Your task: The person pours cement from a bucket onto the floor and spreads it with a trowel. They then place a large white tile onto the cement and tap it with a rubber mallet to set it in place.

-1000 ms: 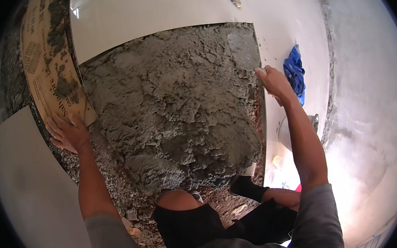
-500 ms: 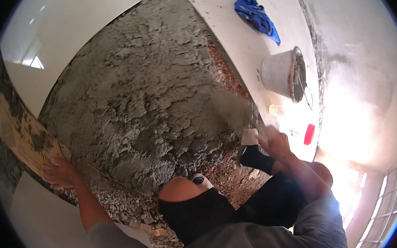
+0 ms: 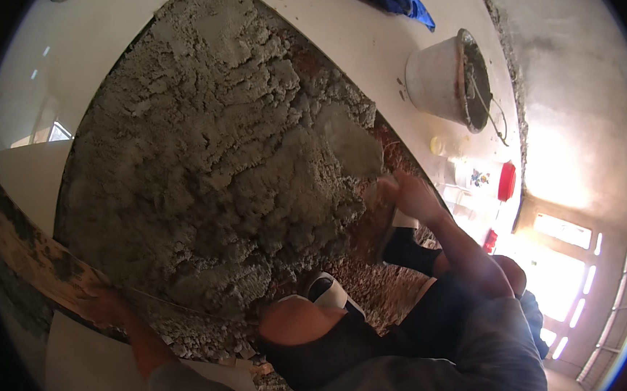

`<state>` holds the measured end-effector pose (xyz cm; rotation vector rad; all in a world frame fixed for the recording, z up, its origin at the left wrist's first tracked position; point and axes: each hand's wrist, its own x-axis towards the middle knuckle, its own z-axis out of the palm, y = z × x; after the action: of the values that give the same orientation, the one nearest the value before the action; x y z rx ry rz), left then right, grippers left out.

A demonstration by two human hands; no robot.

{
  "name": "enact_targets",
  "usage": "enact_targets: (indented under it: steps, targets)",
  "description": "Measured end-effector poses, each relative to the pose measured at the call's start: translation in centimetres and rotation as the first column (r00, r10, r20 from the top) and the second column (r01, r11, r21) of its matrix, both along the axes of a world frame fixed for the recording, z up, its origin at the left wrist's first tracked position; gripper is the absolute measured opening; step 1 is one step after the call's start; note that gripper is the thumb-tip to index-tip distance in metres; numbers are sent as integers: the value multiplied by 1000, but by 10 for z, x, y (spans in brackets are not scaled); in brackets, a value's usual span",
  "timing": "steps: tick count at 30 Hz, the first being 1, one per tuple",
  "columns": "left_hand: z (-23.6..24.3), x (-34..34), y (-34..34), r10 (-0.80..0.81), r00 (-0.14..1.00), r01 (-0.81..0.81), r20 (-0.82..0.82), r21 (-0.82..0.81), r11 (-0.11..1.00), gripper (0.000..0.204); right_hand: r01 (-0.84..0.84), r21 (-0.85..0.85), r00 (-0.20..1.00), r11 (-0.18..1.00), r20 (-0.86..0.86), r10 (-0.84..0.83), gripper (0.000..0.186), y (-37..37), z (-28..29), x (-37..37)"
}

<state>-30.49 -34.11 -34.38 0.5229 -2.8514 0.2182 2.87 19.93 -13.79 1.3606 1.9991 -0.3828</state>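
Note:
My right hand (image 3: 411, 192) is closed round the handle of a trowel, whose blurred grey blade (image 3: 354, 149) rests on or just over the rough wet mortar (image 3: 193, 131) at its right side. Reddish rubble (image 3: 360, 243) shows below that hand. At the lower left, my left hand (image 3: 107, 306), dim and blurred, lies with fingers spread on a mortar-smeared cardboard strip (image 3: 41, 251) beside the mortar. My bare knee (image 3: 297, 320) and shoed foot are at the mortar's near edge.
White tiles (image 3: 85, 44) border the mortar. On the right are a blue cloth (image 3: 387, 1), a grubby bucket (image 3: 436, 81) with a handle, and a red object (image 3: 505, 180). A wall (image 3: 566, 69) runs along the right, with a bright doorway (image 3: 552, 288) at lower right.
My view has turned, bringing the bucket and doorway in. My right hand swept the trowel down along the mortar's right side, then slightly up. My left hand stays on the cardboard.

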Motion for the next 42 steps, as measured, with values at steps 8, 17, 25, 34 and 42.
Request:
enact_targets:
  steps: [8,17,25,34,42]
  targets:
    - [-6,3,-4,21,1000,-21,-4,-30,999,66,-434,21,889,901,-155,431,46,-64,13,-139]
    - [-8,1,-8,26,1000,-25,-7,27,999,65,-203,92,973,975,-91,211,45,-30,-43,-176]
    - [-27,8,-18,34,997,-27,65,-108,994,67,-39,123,995,992,-92,51,57,-11,-39,-175]
    - [-32,10,-15,24,1000,-23,7,-78,997,64,-326,120,915,938,-210,345,52,-36,8,-255]
    - [-29,8,-13,19,999,-20,-32,-37,999,63,-174,73,976,982,-116,182,54,8,-34,-221]
